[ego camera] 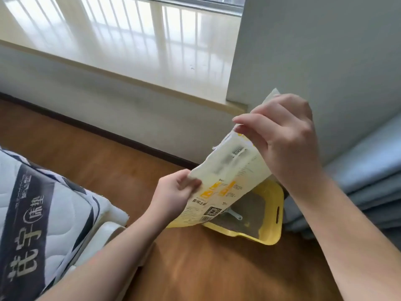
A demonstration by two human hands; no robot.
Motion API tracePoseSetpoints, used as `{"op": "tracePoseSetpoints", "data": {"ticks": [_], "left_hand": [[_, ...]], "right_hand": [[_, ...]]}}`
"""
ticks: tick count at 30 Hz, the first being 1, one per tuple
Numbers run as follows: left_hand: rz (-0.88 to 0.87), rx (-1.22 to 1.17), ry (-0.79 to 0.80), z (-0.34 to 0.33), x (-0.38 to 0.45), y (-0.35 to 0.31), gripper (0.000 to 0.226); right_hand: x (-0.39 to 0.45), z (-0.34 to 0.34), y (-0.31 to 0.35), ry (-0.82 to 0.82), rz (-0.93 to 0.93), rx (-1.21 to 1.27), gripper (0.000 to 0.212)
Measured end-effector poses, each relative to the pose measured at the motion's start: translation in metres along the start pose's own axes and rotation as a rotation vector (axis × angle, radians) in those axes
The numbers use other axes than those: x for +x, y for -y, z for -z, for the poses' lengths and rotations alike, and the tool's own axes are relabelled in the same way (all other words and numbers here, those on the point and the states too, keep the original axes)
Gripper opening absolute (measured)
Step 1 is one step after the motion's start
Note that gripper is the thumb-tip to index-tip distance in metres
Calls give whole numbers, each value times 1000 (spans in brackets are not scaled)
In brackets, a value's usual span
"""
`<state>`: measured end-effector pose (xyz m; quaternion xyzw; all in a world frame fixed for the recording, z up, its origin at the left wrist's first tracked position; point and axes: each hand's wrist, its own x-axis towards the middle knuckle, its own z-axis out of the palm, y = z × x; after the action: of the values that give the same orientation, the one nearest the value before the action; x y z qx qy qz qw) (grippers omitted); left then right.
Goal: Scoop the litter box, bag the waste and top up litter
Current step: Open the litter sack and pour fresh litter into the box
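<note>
A cream and yellow litter bag (227,177) hangs tilted in the air above the yellow litter box (272,222). My left hand (173,194) pinches the bag's lower left edge. My right hand (280,137) grips its upper end, near the top corner. The box sits on the wooden floor and holds grey litter (249,209), with a pale scoop (235,214) lying on it. The bag hides the box's left part. No litter can be seen falling.
A mattress (36,216) with dark printed bands fills the lower left. Grey-blue curtains (358,179) hang right of the box. A low window ledge (130,61) and a white wall with a dark skirting board lie behind. Wooden floor (206,268) spreads in front.
</note>
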<state>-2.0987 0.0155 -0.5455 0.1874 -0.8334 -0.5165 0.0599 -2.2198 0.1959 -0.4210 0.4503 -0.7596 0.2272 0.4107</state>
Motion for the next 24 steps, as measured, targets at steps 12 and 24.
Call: {"op": "tracePoseSetpoints", "data": {"ticks": [12,24], "left_hand": [[-271,192,-83,7,50,49,37],[-132,549,-50,57,49,128,18]], "right_hand": [[-66,-121,29,330,186,-118,8],[-69,-122,38,268,53,-81,15]]}}
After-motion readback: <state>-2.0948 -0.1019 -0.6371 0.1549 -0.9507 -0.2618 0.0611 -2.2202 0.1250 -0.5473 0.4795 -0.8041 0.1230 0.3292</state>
